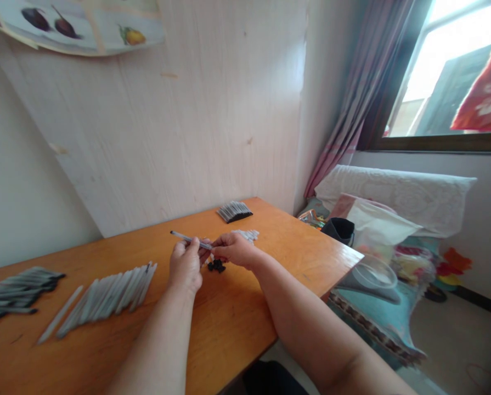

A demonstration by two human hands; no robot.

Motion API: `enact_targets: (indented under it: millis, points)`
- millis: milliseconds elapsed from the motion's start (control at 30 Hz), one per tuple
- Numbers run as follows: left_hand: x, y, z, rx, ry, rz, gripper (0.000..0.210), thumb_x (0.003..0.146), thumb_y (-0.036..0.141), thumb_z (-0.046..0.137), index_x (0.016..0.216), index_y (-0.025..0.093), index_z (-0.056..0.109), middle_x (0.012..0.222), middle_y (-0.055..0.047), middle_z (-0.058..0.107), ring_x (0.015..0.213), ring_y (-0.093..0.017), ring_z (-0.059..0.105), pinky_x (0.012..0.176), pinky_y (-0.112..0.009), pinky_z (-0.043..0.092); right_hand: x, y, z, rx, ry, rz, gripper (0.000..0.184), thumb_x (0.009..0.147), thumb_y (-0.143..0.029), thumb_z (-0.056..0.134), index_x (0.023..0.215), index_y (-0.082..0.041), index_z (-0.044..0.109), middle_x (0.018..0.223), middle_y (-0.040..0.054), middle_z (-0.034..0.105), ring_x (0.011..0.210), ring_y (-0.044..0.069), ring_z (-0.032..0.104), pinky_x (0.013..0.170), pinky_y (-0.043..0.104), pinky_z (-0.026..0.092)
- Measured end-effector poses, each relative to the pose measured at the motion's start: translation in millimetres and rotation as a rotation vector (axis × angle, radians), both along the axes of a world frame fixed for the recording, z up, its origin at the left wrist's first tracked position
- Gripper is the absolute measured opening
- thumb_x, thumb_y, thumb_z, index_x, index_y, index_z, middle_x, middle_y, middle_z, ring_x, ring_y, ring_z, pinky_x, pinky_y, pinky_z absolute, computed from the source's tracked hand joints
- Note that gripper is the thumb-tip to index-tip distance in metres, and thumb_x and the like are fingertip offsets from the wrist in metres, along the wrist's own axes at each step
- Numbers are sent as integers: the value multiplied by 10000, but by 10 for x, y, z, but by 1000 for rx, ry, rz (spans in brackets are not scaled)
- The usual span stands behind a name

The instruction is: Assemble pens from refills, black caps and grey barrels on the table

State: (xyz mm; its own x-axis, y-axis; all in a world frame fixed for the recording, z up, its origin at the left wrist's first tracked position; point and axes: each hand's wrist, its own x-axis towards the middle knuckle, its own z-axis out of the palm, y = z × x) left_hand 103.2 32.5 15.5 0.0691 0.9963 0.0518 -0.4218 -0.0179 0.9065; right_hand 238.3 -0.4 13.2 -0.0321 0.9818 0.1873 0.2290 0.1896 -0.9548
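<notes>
Over the middle of the table, a thin clear pen point(181, 236) with a dark tip at its far left end lies across my left hand point(185, 266). The thumb and fingers of that hand are closed around its barrel. My right hand point(237, 250) pinches at the pen's right end; its fingertips partly hide that end. Small black pieces, probably pen caps point(216, 266), lie in a loose heap just below the hands. Behind my right hand, a group of small whitish clear pieces point(249, 235) is partly covered.
On the wooden table point(229, 323), a row of whitish pen barrels point(109, 293) lies left of my hands. Farther left is a pile of dark-ended pens point(17, 291). More black-ended pens point(234, 211) lie near the wall. A cloth-covered seat point(397, 312) with bags stands right of the table.
</notes>
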Motion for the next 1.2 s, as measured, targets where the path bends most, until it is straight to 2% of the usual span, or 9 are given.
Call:
enact_targets:
  millis: [233, 567, 800, 1067, 1200]
  points:
    - [22, -15, -6, -16, -35, 10, 83, 826, 200, 593, 856, 164, 525, 816, -46, 698, 684, -144, 686, 673, -304, 552, 6, -28, 19, 16, -63, -25, 80, 765, -238, 623, 786, -165, 648, 582, -50, 544, 507, 64, 450, 494, 184, 348]
    - [53, -61, 6, -19, -40, 17, 79, 821, 198, 588, 845, 168, 520, 817, -41, 701, 658, -133, 678, 669, -291, 546, -20, -66, 73, -8, -97, -52, 88, 770, -203, 604, 818, -151, 656, 589, -43, 545, 505, 62, 442, 489, 181, 338]
    - [44, -39, -16, -21, -19, -3, 101, 809, 218, 608, 852, 173, 528, 823, -31, 692, 682, -136, 679, 699, -309, 549, -7, -81, 74, 38, -139, -45, 65, 752, -173, 594, 758, -165, 658, 559, -45, 541, 496, 70, 446, 464, 185, 315]
    - [36, -34, -10, -16, -12, 10, 110, 827, 232, 600, 882, 175, 525, 824, -45, 697, 709, -144, 686, 685, -299, 552, 5, -34, 54, 31, -136, -11, 80, 781, -215, 601, 764, -167, 664, 551, -40, 547, 488, 66, 452, 473, 172, 350]
    - [23, -37, 22, 6, -28, 27, 108, 833, 228, 592, 888, 179, 513, 830, -51, 699, 692, -146, 687, 655, -295, 551, 15, -25, 36, 17, -50, 21, 105, 784, -271, 625, 768, -169, 639, 606, -20, 598, 516, 80, 523, 495, 178, 410]
